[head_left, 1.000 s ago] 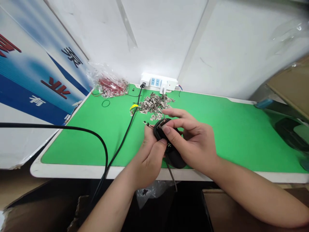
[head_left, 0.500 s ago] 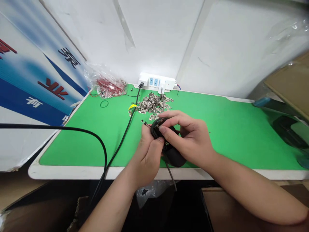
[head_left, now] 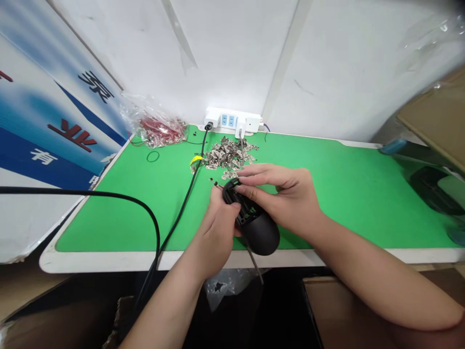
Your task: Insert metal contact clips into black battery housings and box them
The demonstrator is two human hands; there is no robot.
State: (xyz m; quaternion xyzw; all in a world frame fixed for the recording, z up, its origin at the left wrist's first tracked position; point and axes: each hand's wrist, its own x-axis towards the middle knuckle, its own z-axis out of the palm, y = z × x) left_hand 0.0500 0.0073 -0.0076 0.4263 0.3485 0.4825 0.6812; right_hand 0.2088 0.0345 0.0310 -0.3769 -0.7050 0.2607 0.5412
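A black, rounded plastic housing (head_left: 259, 235) with an open cavity along its upper part is held tilted above the front of the green mat. My left hand (head_left: 221, 228) is closed around its left side, with the thumb on the rim. My right hand (head_left: 279, 191) pinches the far end, its thumb at the cavity and its fingers along the outer edge. Whether a small part sits between those fingertips is hidden. Thin dark leads (head_left: 217, 184) stick out beyond my left hand. A slim grey cord or rod (head_left: 255, 265) hangs below the housing.
A pile of small metal pieces (head_left: 227, 154) lies behind my hands. Near the wall are a white power strip (head_left: 232, 120) and a clear bag of red wires (head_left: 160, 131). A black cable (head_left: 189, 194) crosses the left side. Cardboard (head_left: 436, 121) stands at right.
The housing has tilted, so more of its cavity and smooth lower end shows. My right fingers have straightened and shifted toward its far edge. The view has moved slightly.
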